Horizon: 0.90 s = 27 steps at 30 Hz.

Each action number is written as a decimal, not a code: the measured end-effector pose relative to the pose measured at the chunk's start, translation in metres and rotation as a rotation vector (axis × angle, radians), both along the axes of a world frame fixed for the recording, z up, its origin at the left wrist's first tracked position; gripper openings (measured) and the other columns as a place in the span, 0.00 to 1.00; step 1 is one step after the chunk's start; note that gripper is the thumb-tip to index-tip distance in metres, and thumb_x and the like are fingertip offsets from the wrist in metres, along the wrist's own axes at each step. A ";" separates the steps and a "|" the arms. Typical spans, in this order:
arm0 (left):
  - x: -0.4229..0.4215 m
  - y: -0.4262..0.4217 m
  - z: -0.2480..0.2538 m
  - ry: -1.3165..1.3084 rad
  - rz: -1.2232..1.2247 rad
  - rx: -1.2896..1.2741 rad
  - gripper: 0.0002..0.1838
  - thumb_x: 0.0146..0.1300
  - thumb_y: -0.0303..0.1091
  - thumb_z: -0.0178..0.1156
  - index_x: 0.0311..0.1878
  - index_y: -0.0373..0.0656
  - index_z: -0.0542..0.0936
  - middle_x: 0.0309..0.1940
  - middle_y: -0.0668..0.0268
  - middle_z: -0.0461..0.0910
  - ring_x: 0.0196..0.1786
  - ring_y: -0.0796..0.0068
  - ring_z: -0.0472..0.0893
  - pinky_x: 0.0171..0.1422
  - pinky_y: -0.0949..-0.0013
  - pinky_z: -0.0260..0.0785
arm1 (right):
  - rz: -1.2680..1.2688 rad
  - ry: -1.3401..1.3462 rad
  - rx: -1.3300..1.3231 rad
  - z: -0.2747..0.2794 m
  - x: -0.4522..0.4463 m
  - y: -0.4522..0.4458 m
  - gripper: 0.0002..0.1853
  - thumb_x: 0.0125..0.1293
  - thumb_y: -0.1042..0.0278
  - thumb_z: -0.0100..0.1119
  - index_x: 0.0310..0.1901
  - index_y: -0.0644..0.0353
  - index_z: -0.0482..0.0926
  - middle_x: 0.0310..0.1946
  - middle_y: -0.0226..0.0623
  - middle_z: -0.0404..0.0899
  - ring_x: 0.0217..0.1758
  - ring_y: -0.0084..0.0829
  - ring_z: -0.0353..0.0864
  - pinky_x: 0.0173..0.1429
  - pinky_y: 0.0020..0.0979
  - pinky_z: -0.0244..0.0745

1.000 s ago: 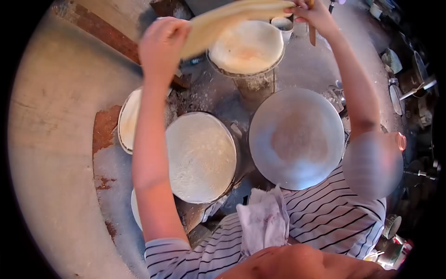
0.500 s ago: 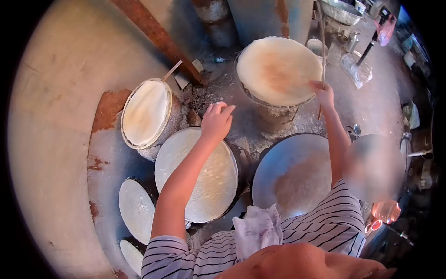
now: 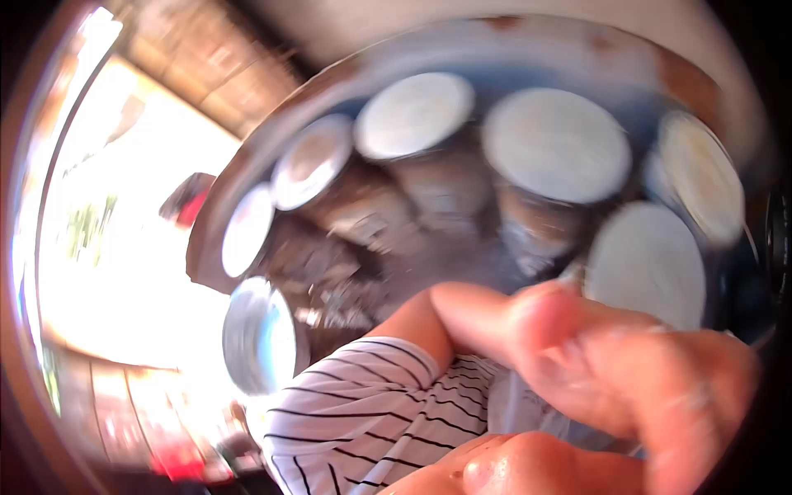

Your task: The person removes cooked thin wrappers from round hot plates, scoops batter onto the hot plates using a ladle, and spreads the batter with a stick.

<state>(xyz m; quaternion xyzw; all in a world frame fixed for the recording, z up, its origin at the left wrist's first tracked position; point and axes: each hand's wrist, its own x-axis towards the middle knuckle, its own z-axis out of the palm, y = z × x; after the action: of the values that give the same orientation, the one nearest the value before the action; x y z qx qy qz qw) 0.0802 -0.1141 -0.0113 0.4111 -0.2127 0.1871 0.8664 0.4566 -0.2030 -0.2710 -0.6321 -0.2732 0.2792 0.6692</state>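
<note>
Fingers of the left hand are blurred; whether they grip anything cannot be told. Behind them, partly covered, the nearest round pan faces up, its oval outline lengthwise roughly up-down, pale grey. Beyond, whitish round tops follow the table's curved edge.

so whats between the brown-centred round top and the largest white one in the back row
In the head view, one smaller round white top stands between the brown-centred top and the largest white top.
</note>
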 end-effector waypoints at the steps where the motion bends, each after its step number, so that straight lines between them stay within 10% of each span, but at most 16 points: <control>1: -0.029 -0.002 -0.001 0.013 0.057 -0.023 0.29 0.64 0.48 0.51 0.62 0.38 0.68 0.57 0.57 0.70 0.55 0.61 0.71 0.56 0.60 0.65 | 0.259 0.050 -0.024 0.001 -0.059 0.055 0.17 0.52 0.81 0.51 0.45 0.70 0.78 0.41 0.48 0.80 0.41 0.36 0.78 0.49 0.35 0.76; 4: -0.121 -0.018 -0.003 0.068 0.267 -0.049 0.32 0.64 0.52 0.49 0.63 0.37 0.66 0.57 0.57 0.69 0.56 0.60 0.70 0.57 0.60 0.63 | 0.976 0.173 -0.045 0.001 -0.281 0.183 0.24 0.50 0.81 0.47 0.53 0.70 0.74 0.49 0.47 0.78 0.48 0.34 0.77 0.55 0.32 0.74; 12: -0.345 -0.049 0.005 0.154 0.611 -0.169 0.40 0.63 0.63 0.44 0.65 0.36 0.62 0.57 0.57 0.65 0.57 0.56 0.66 0.59 0.60 0.58 | 1.454 0.202 -0.329 0.072 -0.650 0.168 0.20 0.47 0.83 0.40 0.43 0.68 0.75 0.42 0.42 0.80 0.37 0.26 0.79 0.40 0.26 0.79; 15: -0.474 -0.062 -0.117 0.611 1.465 -0.162 0.24 0.71 0.48 0.48 0.59 0.37 0.71 0.43 0.61 0.75 0.41 0.68 0.79 0.43 0.67 0.76 | 1.546 -0.103 -0.429 0.045 -0.683 0.196 0.18 0.51 0.82 0.40 0.43 0.65 0.74 0.39 0.41 0.79 0.33 0.25 0.78 0.32 0.24 0.78; 17: -0.627 -0.085 -0.268 1.763 1.902 -0.056 0.23 0.69 0.41 0.49 0.62 0.38 0.67 0.42 0.59 0.75 0.39 0.66 0.80 0.42 0.69 0.77 | 1.657 -0.243 -0.390 0.022 -0.723 0.226 0.15 0.60 0.81 0.38 0.44 0.60 0.73 0.34 0.39 0.79 0.20 0.20 0.74 0.23 0.20 0.71; 18: -0.678 -0.113 -0.296 1.587 2.123 -0.829 0.29 0.67 0.47 0.50 0.67 0.45 0.62 0.41 0.56 0.75 0.37 0.64 0.79 0.40 0.61 0.76 | 1.734 -0.303 -0.400 0.022 -0.749 0.231 0.14 0.61 0.81 0.39 0.44 0.60 0.73 0.32 0.38 0.79 0.18 0.19 0.72 0.21 0.19 0.69; 19: -0.733 -0.143 -0.350 2.130 2.063 -1.076 0.40 0.62 0.59 0.51 0.73 0.54 0.51 0.44 0.52 0.73 0.39 0.62 0.78 0.37 0.52 0.73 | 1.816 -0.358 -0.398 0.025 -0.784 0.233 0.13 0.62 0.81 0.40 0.44 0.60 0.74 0.29 0.36 0.79 0.16 0.18 0.70 0.20 0.19 0.67; 21: -0.767 -0.169 -0.331 1.224 2.000 -2.157 0.47 0.58 0.53 0.58 0.74 0.47 0.44 0.63 0.38 0.62 0.56 0.44 0.74 0.57 0.51 0.69 | 1.986 -0.404 -0.365 0.030 -0.862 0.218 0.12 0.63 0.80 0.43 0.43 0.60 0.76 0.23 0.32 0.77 0.16 0.15 0.68 0.21 0.18 0.63; 23: -0.797 -0.176 -0.393 0.960 2.117 -2.271 0.48 0.56 0.46 0.59 0.74 0.52 0.40 0.57 0.44 0.60 0.51 0.50 0.71 0.53 0.49 0.69 | 2.180 -0.444 -0.227 0.021 -0.932 0.188 0.12 0.64 0.79 0.46 0.45 0.60 0.78 0.19 0.27 0.72 0.23 0.15 0.72 0.29 0.22 0.66; 26: -0.788 -0.186 -0.403 0.484 2.179 -2.188 0.46 0.57 0.33 0.54 0.72 0.62 0.37 0.33 0.58 0.64 0.30 0.65 0.70 0.39 0.51 0.71 | 2.174 -0.823 0.244 0.036 -1.006 0.107 0.20 0.61 0.66 0.54 0.56 0.55 0.73 0.36 0.53 0.80 0.44 0.52 0.79 0.47 0.42 0.73; 27: -0.775 -0.205 -0.395 0.514 2.111 -2.165 0.46 0.57 0.29 0.53 0.72 0.66 0.37 0.25 0.63 0.65 0.23 0.70 0.70 0.35 0.51 0.72 | 2.194 -0.878 0.287 0.032 -1.017 0.086 0.22 0.61 0.67 0.52 0.59 0.53 0.70 0.38 0.53 0.79 0.45 0.50 0.79 0.48 0.45 0.72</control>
<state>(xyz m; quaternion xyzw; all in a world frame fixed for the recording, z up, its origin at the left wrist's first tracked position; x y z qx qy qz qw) -0.6951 -0.3194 -0.4064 -0.4181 0.5521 0.6840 0.2292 -0.5608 -0.1172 -0.2388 -0.0218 -0.9027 0.4294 -0.0130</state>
